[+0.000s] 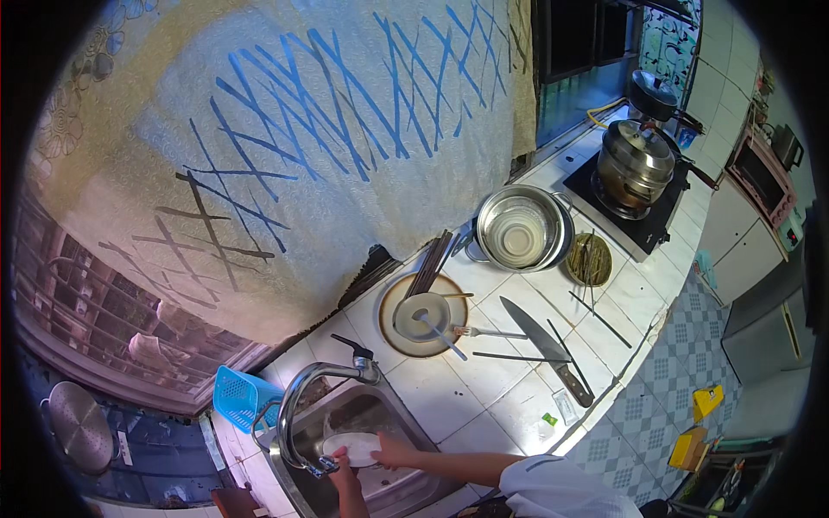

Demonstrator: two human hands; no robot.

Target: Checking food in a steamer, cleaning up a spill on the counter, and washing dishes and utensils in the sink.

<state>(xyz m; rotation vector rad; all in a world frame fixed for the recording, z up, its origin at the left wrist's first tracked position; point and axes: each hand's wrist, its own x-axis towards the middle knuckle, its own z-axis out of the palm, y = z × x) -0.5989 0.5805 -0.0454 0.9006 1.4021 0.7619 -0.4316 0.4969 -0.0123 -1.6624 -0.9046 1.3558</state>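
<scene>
A white dish (352,445), probably a small bowl, is held tilted inside the stainless steel sink (388,412). My left hand (345,474) grips its near left edge, close to the faucet's spout end. On the right, my right hand (393,451) has its fingers around the dish's other end. The chrome faucet (311,377) arches over the sink's left part from a base at the back corner. Whether water runs from it cannot be made out.
A blue plastic basket (245,398) stands behind the faucet. On the tiled counter lie stacked plates (390,324) with chopsticks and a spoon, a fork (495,333), and a large knife (534,333). Beyond are a steel pot (489,223), a woven basket (599,262) and a stove (631,223) bearing a lidded pot (635,162).
</scene>
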